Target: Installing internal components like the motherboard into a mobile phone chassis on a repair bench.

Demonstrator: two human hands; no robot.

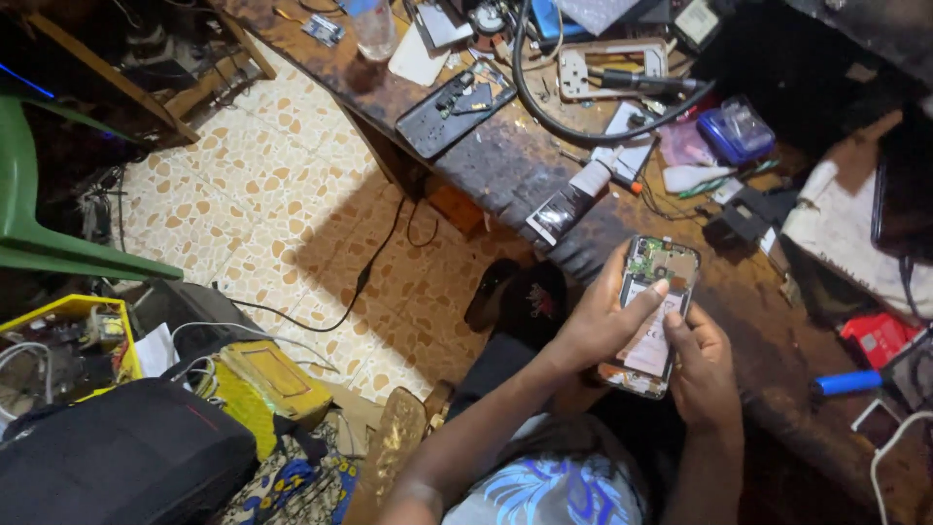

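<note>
Both hands hold an opened mobile phone (657, 292) with its back cover off, showing a green circuit board at the top and a white battery below. My left hand (604, 321) grips the phone's left side, its thumb lying across the battery. My right hand (702, 365) supports the lower right edge, thumb pressing the battery area. The phone hovers over the near edge of a worn dark wooden workbench (505, 160).
The bench carries another dismantled phone (454, 109), a black cable (583, 122), a white tube (595, 175), a blue plastic box (736, 129), a red item (878, 335) and a blue-handled tool (846, 382). Left: tiled floor (282, 185), green chair (39, 228), black bag (117, 452), yellow box (73, 335).
</note>
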